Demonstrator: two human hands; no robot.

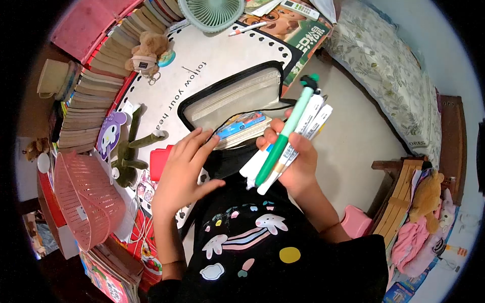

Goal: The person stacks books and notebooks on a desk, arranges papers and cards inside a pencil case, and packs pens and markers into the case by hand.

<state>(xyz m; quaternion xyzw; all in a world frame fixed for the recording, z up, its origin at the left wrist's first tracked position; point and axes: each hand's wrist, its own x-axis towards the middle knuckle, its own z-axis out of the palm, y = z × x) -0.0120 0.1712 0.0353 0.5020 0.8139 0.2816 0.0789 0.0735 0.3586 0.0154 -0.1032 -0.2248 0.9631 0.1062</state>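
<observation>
My right hand is closed around a bunch of pens, held up over the near right side of an open black zip case. A two-tone green pen with a dark figure on its top lies foremost, and several white pens sit behind it. My left hand has its fingers spread, with the fingertips at the left edge of the case; nothing shows in its grasp. Inside the case are a blue patterned packet and cream-coloured paper edges. A red object lies partly behind my left hand.
Behind the case, the white table carries a plush bear, a green fan and a white-and-orange pen. A row of books and a pink basket line the left. A bed stands right.
</observation>
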